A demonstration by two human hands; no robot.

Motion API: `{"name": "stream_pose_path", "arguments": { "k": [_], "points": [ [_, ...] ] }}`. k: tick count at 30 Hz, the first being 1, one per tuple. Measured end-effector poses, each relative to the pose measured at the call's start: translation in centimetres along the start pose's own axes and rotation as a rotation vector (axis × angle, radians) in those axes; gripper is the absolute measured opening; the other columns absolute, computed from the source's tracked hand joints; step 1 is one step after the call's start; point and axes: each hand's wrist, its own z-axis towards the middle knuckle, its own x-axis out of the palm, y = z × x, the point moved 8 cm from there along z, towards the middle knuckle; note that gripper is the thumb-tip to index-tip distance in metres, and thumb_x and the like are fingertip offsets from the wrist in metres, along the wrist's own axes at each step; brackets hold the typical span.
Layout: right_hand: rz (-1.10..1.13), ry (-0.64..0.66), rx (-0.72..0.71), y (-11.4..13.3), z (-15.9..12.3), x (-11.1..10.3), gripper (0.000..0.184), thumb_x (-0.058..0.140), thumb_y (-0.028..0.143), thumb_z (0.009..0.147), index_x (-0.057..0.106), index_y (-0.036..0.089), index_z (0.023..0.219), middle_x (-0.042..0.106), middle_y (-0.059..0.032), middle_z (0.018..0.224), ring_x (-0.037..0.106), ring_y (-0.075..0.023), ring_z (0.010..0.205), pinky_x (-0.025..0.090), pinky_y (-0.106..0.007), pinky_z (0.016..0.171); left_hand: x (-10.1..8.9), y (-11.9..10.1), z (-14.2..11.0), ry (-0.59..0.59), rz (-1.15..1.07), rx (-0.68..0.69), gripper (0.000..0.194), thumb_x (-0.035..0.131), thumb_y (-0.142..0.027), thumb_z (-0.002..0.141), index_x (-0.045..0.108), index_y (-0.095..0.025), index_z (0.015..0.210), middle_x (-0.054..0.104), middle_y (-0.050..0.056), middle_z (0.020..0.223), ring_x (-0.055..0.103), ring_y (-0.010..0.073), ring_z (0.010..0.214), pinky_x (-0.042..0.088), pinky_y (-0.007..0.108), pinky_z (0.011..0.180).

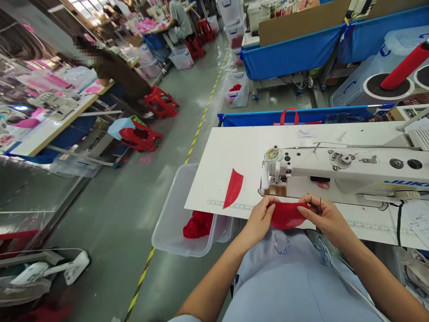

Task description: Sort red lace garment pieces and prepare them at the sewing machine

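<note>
My left hand (260, 219) and my right hand (324, 217) both pinch a small piece of red fabric (287, 216), held between them at the front edge of the white sewing table (228, 152). My right hand's fingers also seem to grip a thin dark tool, too small to name. Just behind the fabric stands the white sewing machine (345, 172), its needle end on the left. Another red fabric piece (233, 188) lies flat on the table, left of the machine.
A clear plastic bin (174, 214) with red fabric hangs beside the table's left end. A yellow-black floor line (197, 129) runs along the aisle. Red stools (140, 136), other worktables and a seated person are further left. Blue cloth partitions (291, 53) stand behind.
</note>
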Motion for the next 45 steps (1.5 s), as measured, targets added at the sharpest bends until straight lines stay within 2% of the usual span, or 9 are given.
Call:
{"name": "stream_pose_path", "arguments": {
  "k": [3,8,11,16,20,24,29,36,45],
  "points": [
    [-0.016,-0.001,0.013,-0.1,0.0,0.2,0.044,0.077,0.061,0.068,0.063,0.02,0.077,0.061,0.0004,0.061,0.052,-0.0129,0.055,0.042,-0.024,0.049,0.4,-0.2,0.0,0.013,-0.06,-0.022,0.024,0.058,-0.041,0.09,0.066,-0.021,0.101,0.06,0.002,0.085,0.051,0.0167,0.077,0.039,0.027,0.074],
    [-0.066,0.0,0.014,0.3,-0.2,0.6,0.042,0.075,0.059,0.07,0.061,0.021,0.078,0.059,0.0018,0.055,0.055,-0.0139,0.052,0.045,-0.025,0.049,1.4,-0.3,0.0,0.069,-0.09,-0.085,0.038,0.077,-0.043,0.073,0.065,-0.019,0.099,0.05,-0.004,0.071,0.046,0.0121,0.065,0.039,0.024,0.063],
    [-0.065,0.028,0.018,0.8,-0.3,1.0,0.044,0.071,0.063,0.071,0.061,0.021,0.08,0.059,0.0016,0.056,0.055,-0.0137,0.052,0.045,-0.025,0.048,1.9,0.0,0.0,0.079,-0.24,-0.159,0.039,0.079,-0.046,0.071,0.065,-0.017,0.093,0.057,-0.002,0.074,0.053,0.012,0.066,0.043,0.023,0.061],
    [-0.03,-0.024,0.021,1.1,-0.4,1.0,0.047,0.071,0.065,0.071,0.061,0.021,0.083,0.051,0.004,0.053,0.046,-0.0109,0.048,0.031,-0.021,0.038,2.5,0.6,-0.1,0.058,-0.476,-0.269,0.04,0.086,-0.042,0.064,0.068,-0.016,0.089,0.068,0.002,0.081,0.061,0.0128,0.069,0.049,0.024,0.064],
    [-0.094,-0.089,0.013,0.6,-0.3,0.4,0.048,0.068,0.066,0.074,0.059,0.021,0.086,0.056,0.001,0.067,0.045,-0.0102,0.05,0.034,-0.022,0.039,2.6,1.3,-0.1,0.003,-0.566,-0.356,0.042,0.091,-0.04,0.055,0.069,-0.015,0.081,0.069,0.001,0.074,0.061,0.0119,0.064,0.048,0.024,0.061],
    [-0.303,-0.204,-0.144,1.6,-0.9,-1.1,0.043,0.052,0.061,0.089,0.056,0.025,0.112,0.056,-0.0008,0.086,0.048,-0.0114,0.057,0.045,-0.025,0.051,2.4,1.8,-0.1,-0.061,-0.649,-0.424,0.043,0.092,-0.039,0.052,0.071,-0.014,0.079,0.071,0.002,0.072,0.063,0.0127,0.065,0.049,0.024,0.063],
    [-0.643,-0.094,-0.35,3.3,-2.5,0.0,0.036,0.035,0.038,0.102,0.061,0.031,0.124,0.06,-0.0045,0.092,0.06,-0.0152,0.072,0.051,-0.026,0.06,2.2,2.0,0.0,-0.089,-0.682,-0.439,0.043,0.093,-0.037,0.052,0.073,-0.013,0.083,0.073,0.004,0.076,0.065,0.013,0.067,0.051,0.025,0.066],
    [-1.097,-0.203,-0.666,4.8,-3.7,1.8,0.05,0.041,0.008,0.09,0.067,0.031,0.125,0.069,-0.0025,0.09,0.059,-0.0104,0.059,0.033,-0.017,0.041,2.4,1.2,0.1,-0.055,-0.672,-0.399,0.038,0.09,-0.036,0.058,0.075,-0.013,0.085,0.074,0.005,0.079,0.066,0.0138,0.07,0.052,0.024,0.066],
    [-1.092,-0.249,-0.755,5.8,-4.0,2.1,0.042,0.042,0.008,0.094,0.072,0.025,0.117,0.072,-0.0005,0.085,0.062,-0.0085,0.059,0.038,-0.017,0.045,2.3,0.7,0.0,-0.042,-0.661,-0.372,0.036,0.09,-0.037,0.06,0.075,-0.014,0.082,0.074,0.005,0.077,0.066,0.0135,0.069,0.052,0.024,0.067]
  ]
}}
